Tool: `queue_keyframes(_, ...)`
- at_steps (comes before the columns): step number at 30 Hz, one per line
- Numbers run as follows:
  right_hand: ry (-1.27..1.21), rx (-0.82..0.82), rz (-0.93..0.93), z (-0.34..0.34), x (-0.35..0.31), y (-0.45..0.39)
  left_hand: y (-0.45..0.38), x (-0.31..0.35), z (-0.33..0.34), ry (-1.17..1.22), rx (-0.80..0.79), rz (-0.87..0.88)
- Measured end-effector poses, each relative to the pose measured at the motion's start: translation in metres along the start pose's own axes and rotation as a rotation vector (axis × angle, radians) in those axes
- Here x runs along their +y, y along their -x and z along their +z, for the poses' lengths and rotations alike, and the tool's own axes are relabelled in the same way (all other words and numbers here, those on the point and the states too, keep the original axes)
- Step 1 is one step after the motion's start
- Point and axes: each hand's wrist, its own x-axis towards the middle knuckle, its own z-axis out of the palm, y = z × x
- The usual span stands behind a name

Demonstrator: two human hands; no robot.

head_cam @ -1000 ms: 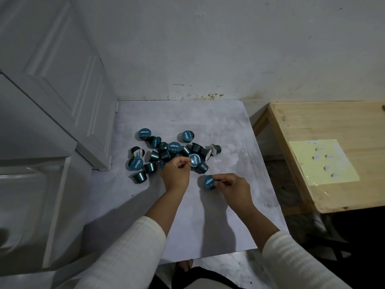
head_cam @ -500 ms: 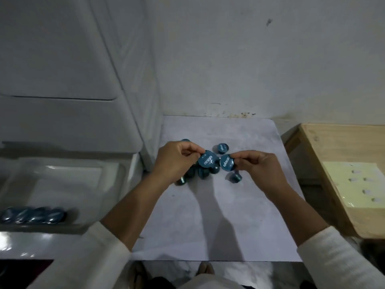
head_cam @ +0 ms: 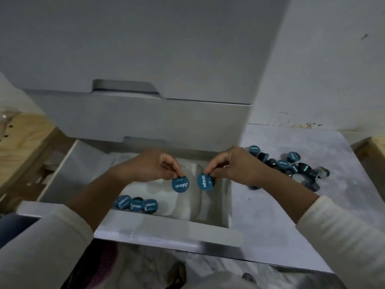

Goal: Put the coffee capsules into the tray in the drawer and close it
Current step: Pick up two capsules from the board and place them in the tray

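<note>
Capsules Held Over Open Drawer

Left hand [head_cam: 154,167] pinches one blue capsule [head_cam: 180,185] by its rim between thumb and fingertips; the foil lid with white lettering faces the camera. Right hand [head_cam: 231,165] pinches a second blue capsule [head_cam: 205,181] the same way, lid also toward the camera. The two capsules hang just beside each other, apart, above the clear plastic tray [head_cam: 206,205] that sits in the open drawer [head_cam: 166,228].

Tray contents: a row of capsules [head_cam: 136,203] stands at the near left part of the tray, lids up and tilted, touching one another. The exact count is unclear because the left forearm covers part of the row.

Drawer position: pulled out from the white cabinet [head_cam: 145,117], with its front panel nearest the camera. A closed drawer front with a recessed handle sits above it.

Remaining stock: a loose pile of capsules [head_cam: 291,165] lies on the grey tabletop [head_cam: 270,215] to the right of the drawer, behind the right wrist. Some lie lid up, others on their sides.

Both arms wear cream ribbed sleeves [head_cam: 341,243].
</note>
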Motion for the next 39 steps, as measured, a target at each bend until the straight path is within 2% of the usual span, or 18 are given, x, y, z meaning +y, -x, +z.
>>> queue_keyframes(6, 0.231, -0.074, 0.048, 0.065, -0.012, -0.052, -0.011, -0.069, -0.012, -0.064, -0.131, -0.003)
queue_keyframes(13, 0.439, -0.153, 0.102, 0.101, -0.009, -0.077, -0.023, -0.101, -0.005, -0.072, -0.229, 0.007)
queue_keyframes(20, 0.444, -0.199, 0.174, 0.112, -0.003, -0.087, -0.036, -0.109, 0.008, -0.051, -0.28, 0.016)
queue_keyframes(28, 0.499, -0.248, 0.198, 0.121, 0.0, -0.095, -0.042, -0.109, 0.019, -0.203, -0.363, 0.016)
queue_keyframes(35, 0.499, -0.235, 0.175, 0.129, 0.007, -0.095, -0.04, -0.111, 0.018, -0.204, -0.346, -0.003)
queue_keyframes(39, 0.488, -0.17, 0.166, 0.129, 0.006, -0.089, -0.036, -0.105, 0.015, -0.209, -0.254, -0.003)
